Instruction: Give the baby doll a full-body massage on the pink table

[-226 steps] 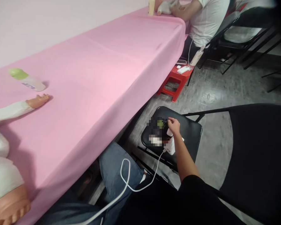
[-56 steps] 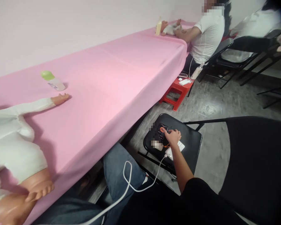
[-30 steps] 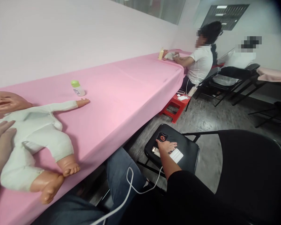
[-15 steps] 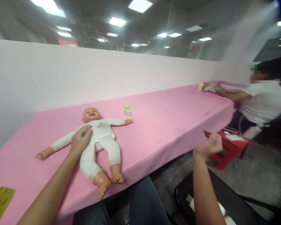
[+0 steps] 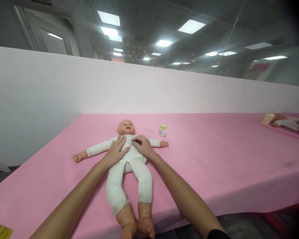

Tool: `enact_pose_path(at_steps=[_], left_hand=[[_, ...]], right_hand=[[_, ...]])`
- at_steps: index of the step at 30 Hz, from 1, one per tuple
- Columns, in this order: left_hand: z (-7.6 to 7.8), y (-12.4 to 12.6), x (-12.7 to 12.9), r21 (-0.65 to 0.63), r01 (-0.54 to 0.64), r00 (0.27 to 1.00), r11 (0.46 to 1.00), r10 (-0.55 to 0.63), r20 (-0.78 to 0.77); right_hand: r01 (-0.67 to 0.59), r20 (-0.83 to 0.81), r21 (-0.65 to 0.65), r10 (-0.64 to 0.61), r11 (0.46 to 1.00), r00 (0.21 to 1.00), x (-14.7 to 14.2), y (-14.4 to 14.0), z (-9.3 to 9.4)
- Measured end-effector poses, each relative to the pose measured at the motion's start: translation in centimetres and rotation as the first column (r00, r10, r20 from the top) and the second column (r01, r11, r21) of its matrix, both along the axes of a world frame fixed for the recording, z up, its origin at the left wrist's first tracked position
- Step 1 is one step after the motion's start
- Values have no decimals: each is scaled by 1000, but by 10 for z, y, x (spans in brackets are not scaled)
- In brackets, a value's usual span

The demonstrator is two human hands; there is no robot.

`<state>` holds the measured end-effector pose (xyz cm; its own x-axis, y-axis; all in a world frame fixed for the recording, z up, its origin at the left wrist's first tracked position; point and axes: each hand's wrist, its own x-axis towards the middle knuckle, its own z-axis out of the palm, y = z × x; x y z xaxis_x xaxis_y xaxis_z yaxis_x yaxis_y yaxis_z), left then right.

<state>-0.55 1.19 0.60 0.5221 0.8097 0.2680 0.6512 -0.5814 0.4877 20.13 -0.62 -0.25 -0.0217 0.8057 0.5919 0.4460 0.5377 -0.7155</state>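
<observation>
The doll has a plain white body with a peach-orange head and feet. At its two o'clock, a whitish bottle bears dark print and a lime-green cap. The cloth is plain pink; the wall at twelve o'clock is white. A container at three o'clock is pale yellow, a sleeve at five o'clock black, a tag at eight o'clock yellow.

One left hand, one right hand: two altogether. One near doll, one far doll: two again. One bottle, one cream object, one yellow label, one black cuff. Over ten ceiling lights, too blurred for an exact count.
</observation>
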Motion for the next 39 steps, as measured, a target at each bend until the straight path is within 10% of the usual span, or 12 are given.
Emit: enact_pose_path(at_steps=[9, 16, 30, 39], left_hand=[[10, -16, 3, 61, -5, 999, 998, 7, -34], [5, -21, 7, -44, -32, 999, 999, 32, -4], [-10, -8, 5, 146, -79, 988, 986, 57, 145], [-4, -8, 4, -15, 16, 995, 1000, -14, 100]], right_hand=[[39, 191, 104, -58, 994, 980, -5, -22, 3], [-92, 178, -178, 124, 980, 976, 0, -14, -14], [-45, 180, 59, 34, 997, 983, -2, -11, -14], [-157, 213, -199, 199, 967, 957, 3, -11, -14]])
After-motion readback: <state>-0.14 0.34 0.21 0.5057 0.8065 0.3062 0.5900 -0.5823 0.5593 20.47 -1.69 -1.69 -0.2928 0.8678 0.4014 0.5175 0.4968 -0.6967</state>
